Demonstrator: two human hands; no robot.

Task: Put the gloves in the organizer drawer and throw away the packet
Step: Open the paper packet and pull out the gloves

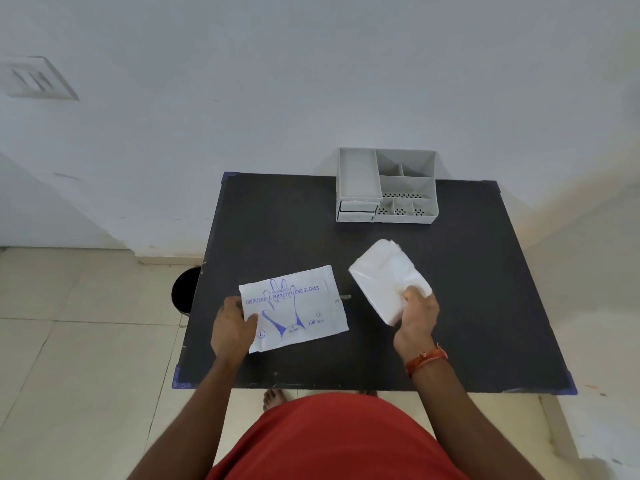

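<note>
The left hand [232,328] is closed on the left edge of the packet [294,308], thumb on top and fingers beneath. The packet is a flat white sleeve printed in blue with a glove outline and the words "DISPOSABLE POLYETHYLENE GLOVES"; it lies roughly level over the dark surface [485,289], though whether it touches it cannot be told. The right hand [417,315], with a red-orange thread band at the wrist, is closed around the near end of the gloves [386,277], a folded stack of thin white plastic that slants up and away from the hand, apart from the packet and just to its right. Beyond the right hand, at the far edge of the surface against the wall, stands the grey organizer [386,185], with open compartments on top and two small drawers [356,210] at its lower left front, both pushed in. To the left of the left hand, on the tiled floor beside the surface, a black bin [185,289] shows partly.
</note>
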